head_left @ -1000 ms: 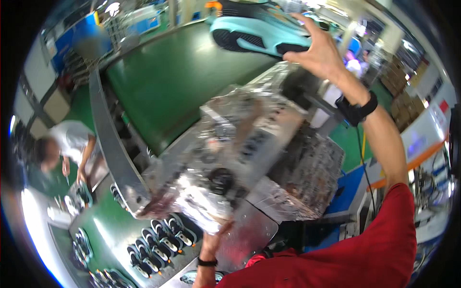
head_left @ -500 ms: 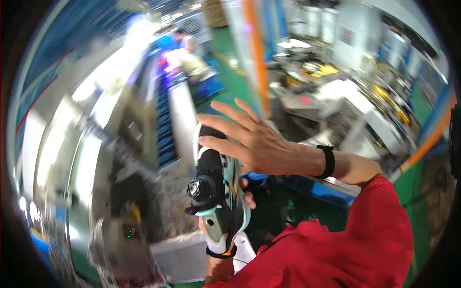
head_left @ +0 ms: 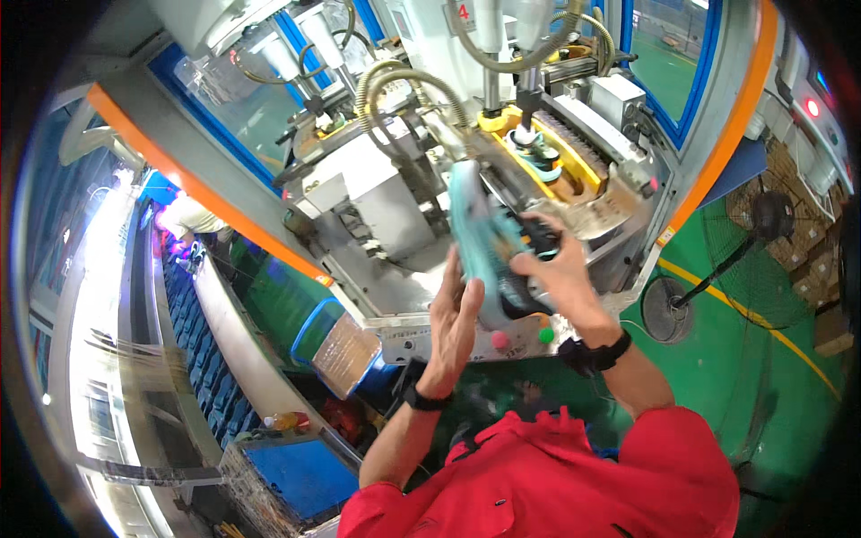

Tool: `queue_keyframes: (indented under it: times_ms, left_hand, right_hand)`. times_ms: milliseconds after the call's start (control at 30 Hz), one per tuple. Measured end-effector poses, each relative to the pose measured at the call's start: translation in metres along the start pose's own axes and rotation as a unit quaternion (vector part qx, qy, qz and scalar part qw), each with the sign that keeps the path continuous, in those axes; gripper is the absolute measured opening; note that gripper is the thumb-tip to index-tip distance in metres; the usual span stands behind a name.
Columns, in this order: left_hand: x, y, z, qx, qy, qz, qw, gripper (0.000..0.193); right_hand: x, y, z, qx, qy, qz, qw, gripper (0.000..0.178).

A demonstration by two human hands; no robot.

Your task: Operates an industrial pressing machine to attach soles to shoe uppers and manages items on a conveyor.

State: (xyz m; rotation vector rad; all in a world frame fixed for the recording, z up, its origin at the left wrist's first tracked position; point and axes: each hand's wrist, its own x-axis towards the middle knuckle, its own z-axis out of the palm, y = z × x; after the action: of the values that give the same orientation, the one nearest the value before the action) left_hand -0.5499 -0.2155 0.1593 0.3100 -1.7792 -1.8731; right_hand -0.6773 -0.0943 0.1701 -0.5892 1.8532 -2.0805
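Two hands on one shoe. Left hand (head_left: 459, 316): palm flat against the near side of the shoe, fingers extended upward along it, pressing rather than curled; black band at the wrist. Right hand (head_left: 558, 273): fingers wrapped over the dark opening and heel part, gripping; black watch (head_left: 594, 352) at the wrist. Shoe (head_left: 484, 235): pale turquoise with dark lining, held upright between both hands, toe up, in front of the machine. Machine (head_left: 386, 206): grey metal body, hoses looping above, yellow holder (head_left: 574, 161) at the upper right carrying a second turquoise shoe (head_left: 536, 151). Front ledge just below the hands: pink button (head_left: 499, 339), green button (head_left: 545, 334). Beyond: orange frame rail (head_left: 206, 193), blue bin (head_left: 316, 330) lower left, standing fan (head_left: 668, 309) on green floor at right. Red shirt (head_left: 556, 475) at the lower edge.
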Motion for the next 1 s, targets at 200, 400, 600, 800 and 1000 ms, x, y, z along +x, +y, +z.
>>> queue_keyframes:
  times_ms: [200,400,600,800,1000]
  left_hand:
    - [0.157,-0.080,0.044,0.145,-0.083,-0.066,0.984,0.051]
    - [0.299,-0.208,0.046,0.323,0.053,-0.125,0.937,0.051]
    - [0.332,-0.224,0.040,0.417,0.088,-0.191,0.884,0.081]
    - [0.297,-0.177,-0.040,-0.082,0.073,-0.306,0.946,0.022]
    - [0.123,-0.013,-0.116,-0.187,0.011,-0.347,0.919,0.035]
  right_hand:
    - [0.035,0.024,-0.113,0.015,0.164,-0.040,0.986,0.060]
    - [0.037,0.006,-0.145,-0.102,0.257,-0.023,0.961,0.058]
    - [0.062,0.004,-0.154,-0.229,0.289,-0.040,0.929,0.056]
    - [0.225,-0.040,-0.086,-0.386,0.142,0.036,0.911,0.049]
    - [0.335,0.025,0.034,-0.508,-0.103,0.147,0.842,0.059]
